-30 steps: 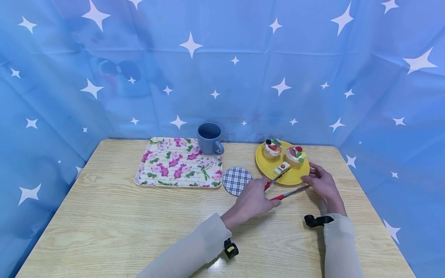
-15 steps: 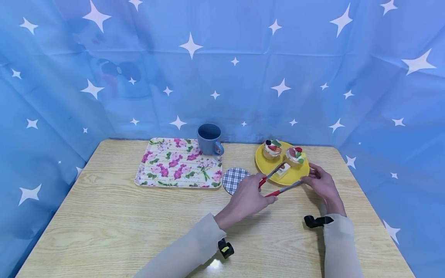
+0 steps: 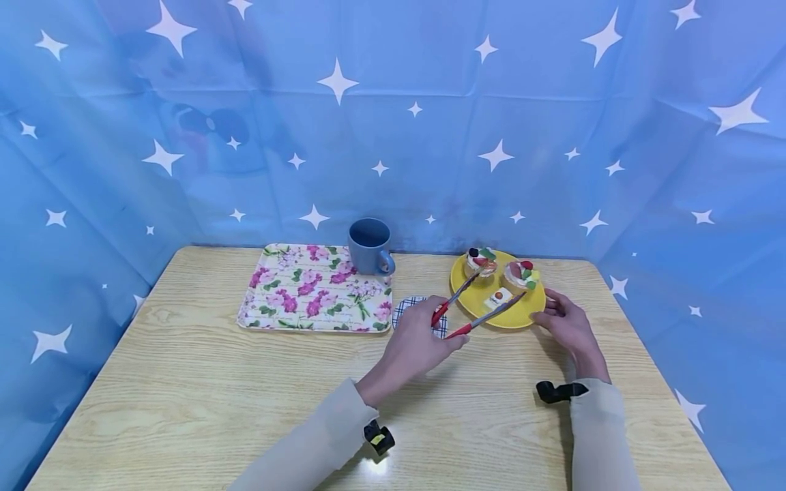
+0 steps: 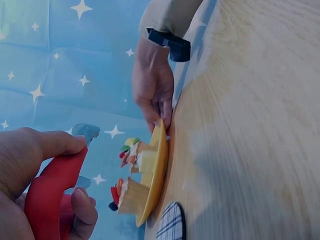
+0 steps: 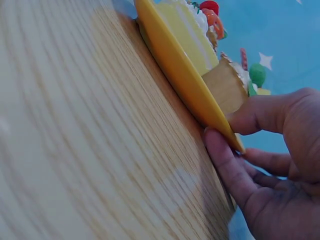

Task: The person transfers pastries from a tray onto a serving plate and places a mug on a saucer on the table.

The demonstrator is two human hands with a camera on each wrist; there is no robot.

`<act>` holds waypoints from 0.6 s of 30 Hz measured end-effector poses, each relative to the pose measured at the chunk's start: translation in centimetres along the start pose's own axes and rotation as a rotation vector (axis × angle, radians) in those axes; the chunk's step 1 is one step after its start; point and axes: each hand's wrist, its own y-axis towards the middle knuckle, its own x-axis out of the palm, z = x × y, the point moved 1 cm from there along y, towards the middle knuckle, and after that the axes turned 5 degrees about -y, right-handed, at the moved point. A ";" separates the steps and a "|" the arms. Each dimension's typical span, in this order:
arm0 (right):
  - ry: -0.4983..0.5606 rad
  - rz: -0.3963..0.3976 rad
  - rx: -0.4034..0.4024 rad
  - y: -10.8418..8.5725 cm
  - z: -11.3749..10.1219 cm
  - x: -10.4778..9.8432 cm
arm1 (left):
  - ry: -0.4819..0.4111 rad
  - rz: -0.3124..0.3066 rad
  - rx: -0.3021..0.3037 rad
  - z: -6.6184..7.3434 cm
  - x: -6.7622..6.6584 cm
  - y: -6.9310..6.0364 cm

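Note:
My left hand [image 3: 420, 341] grips the red handles of a pair of tongs [image 3: 495, 311], whose metal arms stand spread above the near left part of the yellow plate [image 3: 473, 300]. Nothing is between the tong tips. On that plate sit two fruit-topped cupcakes, one at the back [image 3: 479, 264] and one at the right [image 3: 518, 276], and a small square slice of cake [image 3: 499, 297] in front. My right hand [image 3: 568, 324] pinches the plate's right rim between thumb and fingers. In the right wrist view the plate [image 5: 180, 70] lies on the wooden surface, thumb above its rim.
A checked round coaster [image 3: 405, 305] lies left of the plate, partly behind my left hand. A floral tray [image 3: 319, 293] is further left, with a blue mug [image 3: 368, 249] at its back right corner. A blue star-patterned curtain [image 3: 393, 123] hangs behind the wooden table [image 3: 184, 382].
My left hand has drawn back to the left with the tongs, away from the slice of cake, and now covers part of the coaster. The right hand stays on the plate's rim.

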 end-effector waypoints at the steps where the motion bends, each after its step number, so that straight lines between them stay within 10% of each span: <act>1: 0.000 0.001 0.004 0.0 0.0 0.0 | 0.001 0.010 0.000 -0.1 -0.2 0.0; 18: -0.010 0.008 0.003 0.1 0.2 0.0 | -0.045 0.136 -0.051 -1.4 -3.7 -0.7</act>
